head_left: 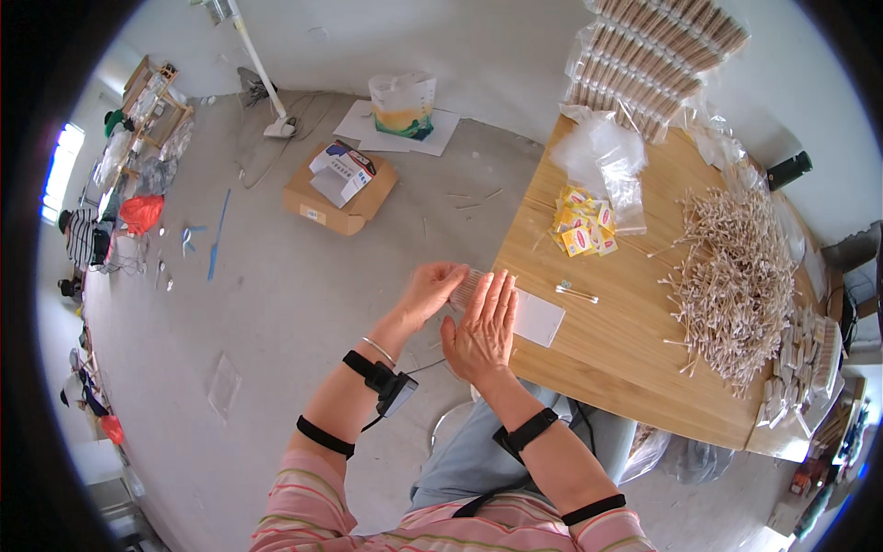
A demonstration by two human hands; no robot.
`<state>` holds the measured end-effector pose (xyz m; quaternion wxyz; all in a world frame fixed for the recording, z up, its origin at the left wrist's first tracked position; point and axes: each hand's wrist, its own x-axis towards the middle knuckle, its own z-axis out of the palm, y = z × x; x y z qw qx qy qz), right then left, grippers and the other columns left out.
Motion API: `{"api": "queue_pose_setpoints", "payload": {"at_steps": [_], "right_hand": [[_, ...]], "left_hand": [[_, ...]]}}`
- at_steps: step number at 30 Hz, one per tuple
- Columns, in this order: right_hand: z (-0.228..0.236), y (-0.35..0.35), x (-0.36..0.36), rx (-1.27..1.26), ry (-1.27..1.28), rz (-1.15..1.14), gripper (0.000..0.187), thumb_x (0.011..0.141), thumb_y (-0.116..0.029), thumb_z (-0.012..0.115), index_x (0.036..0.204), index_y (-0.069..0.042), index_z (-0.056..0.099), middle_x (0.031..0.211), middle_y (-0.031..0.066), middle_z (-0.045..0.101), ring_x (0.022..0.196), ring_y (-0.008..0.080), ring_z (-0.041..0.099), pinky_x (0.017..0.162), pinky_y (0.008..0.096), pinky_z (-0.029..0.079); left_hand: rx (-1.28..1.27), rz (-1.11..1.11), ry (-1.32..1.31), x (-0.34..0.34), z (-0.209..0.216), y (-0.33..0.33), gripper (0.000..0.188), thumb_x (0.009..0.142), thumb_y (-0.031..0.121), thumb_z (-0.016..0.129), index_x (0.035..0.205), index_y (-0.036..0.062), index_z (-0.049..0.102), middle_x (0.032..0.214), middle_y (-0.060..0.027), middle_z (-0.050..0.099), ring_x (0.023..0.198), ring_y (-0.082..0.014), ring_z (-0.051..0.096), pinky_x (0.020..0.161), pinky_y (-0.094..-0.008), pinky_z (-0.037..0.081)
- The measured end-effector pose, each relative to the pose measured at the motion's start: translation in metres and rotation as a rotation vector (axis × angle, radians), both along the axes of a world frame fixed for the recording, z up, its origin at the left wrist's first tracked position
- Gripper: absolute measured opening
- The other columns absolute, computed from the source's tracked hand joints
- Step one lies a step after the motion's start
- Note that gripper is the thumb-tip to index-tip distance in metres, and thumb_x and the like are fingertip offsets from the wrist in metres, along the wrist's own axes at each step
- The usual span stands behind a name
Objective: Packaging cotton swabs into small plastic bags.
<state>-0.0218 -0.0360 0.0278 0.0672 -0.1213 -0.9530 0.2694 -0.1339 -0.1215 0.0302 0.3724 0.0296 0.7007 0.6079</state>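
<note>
At the table's near left corner, my left hand [429,293] is closed on the left end of a bundle of cotton swabs [465,289] lined up side by side. My right hand [485,324] lies flat across the bundle, fingers stretched out and together, covering much of it. A flat white rectangle [540,319], a card or a packet, sticks out beyond my right fingers on the tabletop. A little farther right, a few loose cotton swabs [577,294] rest on the wood.
A large heap of loose cotton swabs [731,285] covers the right of the wooden table [635,345]. Small yellow packets [581,224], clear plastic bags [607,156] and stacked swab bundles [644,64] lie farther back. A cardboard box [340,198] stands on the floor.
</note>
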Motion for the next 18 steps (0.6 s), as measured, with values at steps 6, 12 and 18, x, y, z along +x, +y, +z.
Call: {"api": "queue_pose_setpoints", "payload": {"at_steps": [6,12,18], "right_hand": [[0.004,0.004,0.002,0.019,-0.008,0.059,0.089,0.080,-0.029,0.055,0.143,0.015,0.011,0.150,0.0380,0.010,0.142,0.0503,0.005,0.117,0.0537,0.005],[-0.001,0.023,0.036,0.000,0.049,-0.136,0.081,0.081,-0.015,0.053,0.143,0.016,0.012,0.150,0.0373,0.011,0.143,0.0495,0.006,0.116,0.0545,0.006],[0.003,0.009,0.052,0.049,-0.079,0.021,0.079,0.088,-0.028,0.055,0.140,0.018,0.017,0.149,0.0372,0.013,0.142,0.0509,0.007,0.116,0.0558,0.007]], "left_hand": [[-0.074,0.078,0.198,0.008,-0.016,0.009,0.033,0.096,0.030,0.059,0.091,-0.0010,0.068,0.076,0.0007,0.062,0.071,-0.0066,0.052,0.064,-0.0258,0.044],[-0.194,0.068,0.301,0.008,-0.021,0.009,0.036,0.094,0.034,0.062,0.091,-0.0017,0.067,0.073,0.0013,0.059,0.067,-0.0059,0.048,0.057,-0.0256,0.041],[-0.137,0.066,0.420,0.010,-0.021,0.011,0.037,0.094,0.035,0.061,0.084,-0.0004,0.063,0.068,0.0028,0.055,0.065,-0.0050,0.045,0.055,-0.0248,0.039]]}}
